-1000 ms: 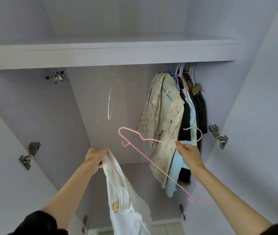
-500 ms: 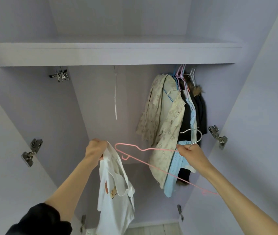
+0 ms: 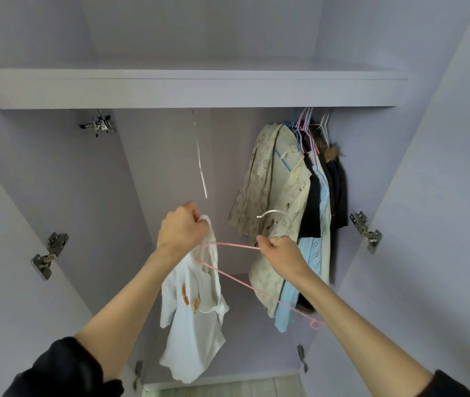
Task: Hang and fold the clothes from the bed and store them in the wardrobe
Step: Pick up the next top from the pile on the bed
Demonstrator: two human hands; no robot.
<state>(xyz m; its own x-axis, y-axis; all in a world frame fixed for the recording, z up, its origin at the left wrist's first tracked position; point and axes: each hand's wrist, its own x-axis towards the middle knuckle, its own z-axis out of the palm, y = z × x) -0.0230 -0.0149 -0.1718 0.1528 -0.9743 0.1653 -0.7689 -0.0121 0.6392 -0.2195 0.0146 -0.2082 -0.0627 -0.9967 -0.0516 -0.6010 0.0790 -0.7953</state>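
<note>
My left hand (image 3: 182,229) grips the top of a white shirt (image 3: 192,319) with small orange prints, which hangs down in front of the open wardrobe. My right hand (image 3: 281,252) holds a pink wire hanger (image 3: 236,277) near its metal hook. The hanger's left tip reaches into the shirt's neck, just below my left hand. Its other end points down to the right.
Inside the wardrobe, a cream patterned jacket (image 3: 275,193), a light blue garment (image 3: 318,242) and dark clothes (image 3: 335,187) hang at the right on coloured hangers. An empty white hanger (image 3: 201,164) hangs at the middle. A shelf (image 3: 188,88) runs above. Door hinges (image 3: 49,255) stick out at both sides.
My right hand has swung the pink hanger left and level, and its tip has entered the shirt's neck. My left hand has risen a little with the shirt.
</note>
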